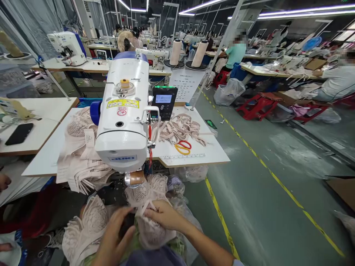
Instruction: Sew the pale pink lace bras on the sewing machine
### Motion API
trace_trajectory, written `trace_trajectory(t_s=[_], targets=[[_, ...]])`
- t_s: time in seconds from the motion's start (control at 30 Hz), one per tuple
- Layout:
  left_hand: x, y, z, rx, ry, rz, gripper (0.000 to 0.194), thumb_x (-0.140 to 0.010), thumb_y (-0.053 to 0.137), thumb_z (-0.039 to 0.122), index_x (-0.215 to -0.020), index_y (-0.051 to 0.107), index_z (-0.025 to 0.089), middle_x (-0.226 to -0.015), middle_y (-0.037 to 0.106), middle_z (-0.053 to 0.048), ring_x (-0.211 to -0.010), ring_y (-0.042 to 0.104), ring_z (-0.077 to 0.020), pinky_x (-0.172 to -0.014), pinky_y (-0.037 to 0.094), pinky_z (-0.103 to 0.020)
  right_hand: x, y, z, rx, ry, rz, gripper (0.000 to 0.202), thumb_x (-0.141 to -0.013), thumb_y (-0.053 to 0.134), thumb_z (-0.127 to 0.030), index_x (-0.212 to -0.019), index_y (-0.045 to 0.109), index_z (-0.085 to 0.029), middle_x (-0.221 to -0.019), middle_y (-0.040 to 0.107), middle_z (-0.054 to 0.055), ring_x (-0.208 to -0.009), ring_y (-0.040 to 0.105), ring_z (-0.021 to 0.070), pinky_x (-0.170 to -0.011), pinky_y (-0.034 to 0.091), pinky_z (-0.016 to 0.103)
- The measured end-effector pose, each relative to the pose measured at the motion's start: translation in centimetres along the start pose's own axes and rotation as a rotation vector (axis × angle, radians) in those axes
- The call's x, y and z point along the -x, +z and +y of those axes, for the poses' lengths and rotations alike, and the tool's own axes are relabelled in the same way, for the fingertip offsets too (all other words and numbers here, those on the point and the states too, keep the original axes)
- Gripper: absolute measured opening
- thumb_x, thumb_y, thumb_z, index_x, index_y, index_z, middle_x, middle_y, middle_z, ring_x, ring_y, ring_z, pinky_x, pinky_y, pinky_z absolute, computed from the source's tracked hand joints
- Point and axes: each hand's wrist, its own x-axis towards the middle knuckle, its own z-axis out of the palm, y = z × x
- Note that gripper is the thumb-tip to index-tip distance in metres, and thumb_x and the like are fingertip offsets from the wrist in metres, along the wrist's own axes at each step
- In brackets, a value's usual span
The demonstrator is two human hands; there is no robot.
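Note:
Over my lap, my right hand (163, 214) pinches the strap edge of a beige lace bra (156, 232), its fingers closed. The bra hangs down over my lap, and its other lace part reaches up under the machine head. My left hand (115, 232) is held just left of it, thumb and fingers apart, with nothing in it. Past that hand, more lace bras (83, 232) are heaped at the lower left. Above my hands stands a white JUKI sewing machine (122, 111); its needle area is hidden.
A stack of beige bra pieces (83, 155) lies left of the machine. On its right are a heap of straps (180, 127), red-and-yellow scissors (183, 147) and a control panel (164, 102). A phone (19, 134) lies on the left table. Another person's hand (4, 183) shows at left.

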Motion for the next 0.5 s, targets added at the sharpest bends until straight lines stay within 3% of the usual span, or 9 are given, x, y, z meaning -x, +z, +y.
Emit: trace_trajectory(t_s=[0.03,0.07,0.13,0.2,0.3,0.43,0.5], targets=[[-0.7,0.4,0.5,0.031,0.062,0.002,0.043,-0.08,0.067,0.058,-0.107,0.071,0.025,-0.11,0.068,-0.011,-0.106,0.059,-0.0315,-0.1,0.044,-0.039,0.1,0.1,-0.2,-0.014,-0.01,-0.075,0.044,-0.094,0.051,-0.055,-0.073,0.058,-0.017,-0.064,0.046,-0.005,-0.06,0.04,0.0086,-0.056,0.031,0.02],[-1.5,1.0,0.8,0.065,0.093,-0.072,0.044,-0.081,0.065,0.06,-0.103,0.071,0.023,-0.107,0.068,-0.011,-0.102,0.059,-0.0305,-0.095,0.046,-0.038,0.1,0.0,-0.3,-0.013,-0.013,-0.14,0.041,-0.094,0.051,-0.053,-0.079,0.063,-0.017,-0.066,0.05,-0.005,-0.061,0.042,0.0088,-0.056,0.034,0.02],[-2.7,2.4,0.9,0.117,0.072,-0.266,0.05,-0.086,0.054,0.067,-0.082,0.066,0.018,-0.084,0.065,-0.009,-0.081,0.058,-0.0253,-0.076,0.048,-0.033,-0.5,-1.2,0.0,0.081,-0.025,-0.168,0.035,-0.094,0.052,-0.049,-0.092,0.068,-0.018,-0.073,0.059,-0.003,-0.064,0.05,0.0102,-0.058,0.039,0.02],[-3.3,3.3,0.4,0.124,0.029,-0.291,0.059,-0.089,0.042,0.072,-0.069,0.056,0.018,-0.069,0.057,-0.005,-0.068,0.052,-0.0208,-0.065,0.042,-0.029,-1.8,-4.1,0.4,0.357,-0.05,0.045,0.032,-0.093,0.055,-0.046,-0.099,0.07,-0.019,-0.082,0.067,0.0,-0.071,0.058,0.0129,-0.063,0.046,0.022],[-3.2,3.7,-0.5,0.085,0.017,-0.149,0.057,-0.089,0.042,0.071,-0.069,0.053,0.019,-0.069,0.056,-0.004,-0.069,0.052,-0.021,-0.065,0.04,-0.029,-5.4,-11.0,0.0,0.788,0.005,0.574,0.035,-0.097,0.049,-0.041,-0.114,0.066,-0.016,-0.102,0.07,0.008,-0.089,0.063,0.0185,-0.079,0.051,0.03],[-2.8,3.8,-0.7,0.069,0.04,-0.086,0.045,-0.09,0.049,0.064,-0.08,0.059,0.021,-0.074,0.061,-0.005,-0.074,0.058,-0.0236,-0.067,0.042,-0.029,-10.6,-20.9,-2.7,0.998,0.123,0.854,0.042,-0.099,0.046,-0.036,-0.128,0.056,-0.007,-0.126,0.058,0.022,-0.12,0.051,0.0303,-0.102,0.04,0.046],[-2.5,4.0,-1.0,0.061,0.053,-0.045,0.041,-0.093,0.048,0.06,-0.085,0.062,0.022,-0.075,0.063,-0.006,-0.073,0.059,-0.0236,-0.068,0.043,-0.03,-13.3,-23.2,-4.5,1.087,0.162,0.879,0.038,-0.098,0.053,-0.035,-0.123,0.059,-0.007,-0.126,0.058,0.022,-0.12,0.052,0.0316,-0.102,0.042,0.05]])
